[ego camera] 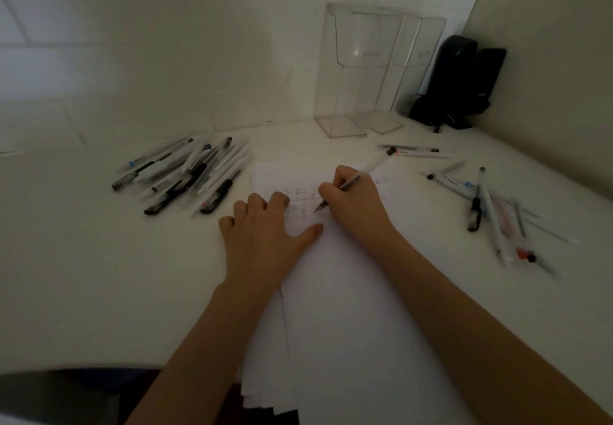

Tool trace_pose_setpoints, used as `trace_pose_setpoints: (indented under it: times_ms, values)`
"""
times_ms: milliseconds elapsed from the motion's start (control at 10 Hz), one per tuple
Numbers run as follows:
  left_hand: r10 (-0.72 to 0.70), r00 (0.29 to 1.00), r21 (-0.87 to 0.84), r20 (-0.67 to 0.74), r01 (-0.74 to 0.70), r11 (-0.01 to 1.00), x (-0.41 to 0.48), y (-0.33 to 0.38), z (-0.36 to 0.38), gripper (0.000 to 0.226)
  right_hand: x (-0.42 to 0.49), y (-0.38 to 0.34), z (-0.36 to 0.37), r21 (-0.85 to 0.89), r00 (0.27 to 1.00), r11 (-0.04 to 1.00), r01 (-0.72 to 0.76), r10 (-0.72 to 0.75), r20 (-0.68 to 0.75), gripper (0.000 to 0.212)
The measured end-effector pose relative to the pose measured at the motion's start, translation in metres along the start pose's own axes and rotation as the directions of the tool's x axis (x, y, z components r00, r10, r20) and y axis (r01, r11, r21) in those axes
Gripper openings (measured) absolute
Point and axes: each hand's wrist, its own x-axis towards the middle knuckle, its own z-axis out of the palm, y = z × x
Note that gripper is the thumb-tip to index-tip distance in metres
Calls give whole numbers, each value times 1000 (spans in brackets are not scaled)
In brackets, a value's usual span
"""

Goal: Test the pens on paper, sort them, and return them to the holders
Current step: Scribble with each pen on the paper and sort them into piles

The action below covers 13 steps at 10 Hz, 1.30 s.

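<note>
At the middle of the frame my right hand [351,195] pinches a pen [355,179], tip on the paper [348,292], while my left hand [265,235] lies flat with fingers spread, so I should press lightly and keep the sheet pinned for a clean test mark.

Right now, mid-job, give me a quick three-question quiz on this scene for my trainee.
1. True or false: the left hand presses flat on the paper.
2. The right hand grips: A) a pen B) a ruler C) nothing.
3. How many clear holders are in view?

Key: 1 true; 2 A; 3 two.
</note>
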Motion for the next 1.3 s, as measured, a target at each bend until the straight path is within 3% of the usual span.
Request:
trace_pose_setpoints:
  times_ms: [1000,1100,1200,1300]
  values:
    - [4,1000,22,4,-4,1000,0,0,-1,66,-1,1,-1,16,999,1000,8,-9,31,36]
    - [-3,1000,-75,-24,1,997,-1,0,-1,61,-1,0,-3,33,1000,999,15,-15,2,34]
    - [-24,996,-480,-86,-20,877,-1,1,-5,37,1,-1,-6,236,999,972,15,-5,-41,38]
    - [39,999,-626,-31,-50,778,-1,5,-9,26,0,-6,-12,467,999,884,-22,-1,49,37]
